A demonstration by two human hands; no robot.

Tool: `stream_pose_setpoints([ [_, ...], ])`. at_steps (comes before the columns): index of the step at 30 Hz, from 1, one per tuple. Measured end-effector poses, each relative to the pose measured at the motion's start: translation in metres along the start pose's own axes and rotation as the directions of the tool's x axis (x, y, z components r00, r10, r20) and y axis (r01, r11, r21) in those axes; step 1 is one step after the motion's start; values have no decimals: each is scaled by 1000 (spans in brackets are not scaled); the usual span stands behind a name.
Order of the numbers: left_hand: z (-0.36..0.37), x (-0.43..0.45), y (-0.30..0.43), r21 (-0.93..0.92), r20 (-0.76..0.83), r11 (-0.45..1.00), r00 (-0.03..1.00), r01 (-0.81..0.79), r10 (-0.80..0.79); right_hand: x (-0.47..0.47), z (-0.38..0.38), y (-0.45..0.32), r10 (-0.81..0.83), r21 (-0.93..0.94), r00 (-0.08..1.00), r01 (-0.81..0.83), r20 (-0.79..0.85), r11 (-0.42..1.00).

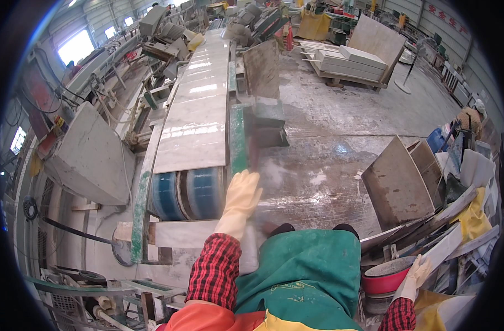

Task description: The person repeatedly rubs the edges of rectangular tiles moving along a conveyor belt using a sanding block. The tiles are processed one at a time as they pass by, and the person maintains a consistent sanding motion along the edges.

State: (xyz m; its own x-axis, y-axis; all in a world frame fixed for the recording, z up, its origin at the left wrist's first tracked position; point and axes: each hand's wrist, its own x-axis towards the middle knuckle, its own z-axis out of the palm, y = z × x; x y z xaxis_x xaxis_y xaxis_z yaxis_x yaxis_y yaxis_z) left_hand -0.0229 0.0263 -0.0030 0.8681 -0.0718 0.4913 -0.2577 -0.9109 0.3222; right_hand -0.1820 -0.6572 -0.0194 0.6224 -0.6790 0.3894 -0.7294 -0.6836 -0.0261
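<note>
My left hand (240, 202), in a cream rubber glove, lies palm down at the near end of a green-painted steel rail (238, 136) beside the conveyor. Just left of it is the blue-and-dark conveyor roller (188, 194). A row of wet, glossy white stone slabs (194, 124) runs away from me along the conveyor. At the lower right, my right hand (417, 273), gloved alike, is closed around the near end of a white stone strip (445, 247). A red-rimmed bucket (386, 283) stands right beside that hand. A green apron (305, 269) covers my lap.
Leaning boards (399, 186) and offcuts crowd my right, with a person (470, 120) beyond. Stacked white slabs (347, 62) rest on a pallet across the wet concrete floor (318, 165). Polishing machinery (252, 25) flanks the conveyor's far end. A large pale stone-like block (90, 157) stands left.
</note>
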Motion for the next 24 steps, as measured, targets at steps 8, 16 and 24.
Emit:
stream_pose_setpoints([
  [8, -1, 0, 0, -5, 13, 1000, 1000, 9, -9, -10, -10, -10, 9, 26, 1000, -9, 24, 1000],
  [16, 2, -3, -6, -6, -23, 1000, 1000, -1, 1, 17, -26, -21, 203, -88, 938, -185, 282, 979],
  [24, -2, -3, -4, -20, 28, 1000, 999, 20, -19, 46, 10, 8, 309, 33, 887, -340, 344, 940],
])
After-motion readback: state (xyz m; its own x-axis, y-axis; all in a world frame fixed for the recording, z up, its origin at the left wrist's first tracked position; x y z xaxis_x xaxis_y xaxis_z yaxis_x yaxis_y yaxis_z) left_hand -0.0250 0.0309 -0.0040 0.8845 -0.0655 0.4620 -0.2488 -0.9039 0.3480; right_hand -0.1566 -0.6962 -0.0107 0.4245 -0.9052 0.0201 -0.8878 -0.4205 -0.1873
